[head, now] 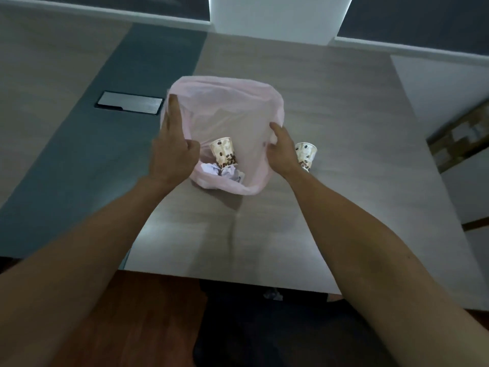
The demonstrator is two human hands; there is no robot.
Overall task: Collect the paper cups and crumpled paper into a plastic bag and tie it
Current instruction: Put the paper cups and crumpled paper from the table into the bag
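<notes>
Two hands hold a pink plastic bag (225,112) open above the pale wooden bench (330,115), and everything else is placed from that bag. It is the largest of the task's things, its mouth spread wide and its bottom resting on the bench. The left hand (172,152) is at the bag's left rim, the long fingers (173,112) stretched straight up along the plastic while the thumb pinches the rim against them. The right hand (281,152) grips the right rim, its fingers curled over the film. Inside the bag, low down, one paper cup (224,154) printed with coffee beans lies tilted, and beneath it sit wads of crumpled paper (225,173). Just right of the bag, outside it, a second paper cup (305,154) stands on the bench, partly hidden behind the right wrist. Well left of the bag, a metal plate (129,102) is set into the grey strip.
</notes>
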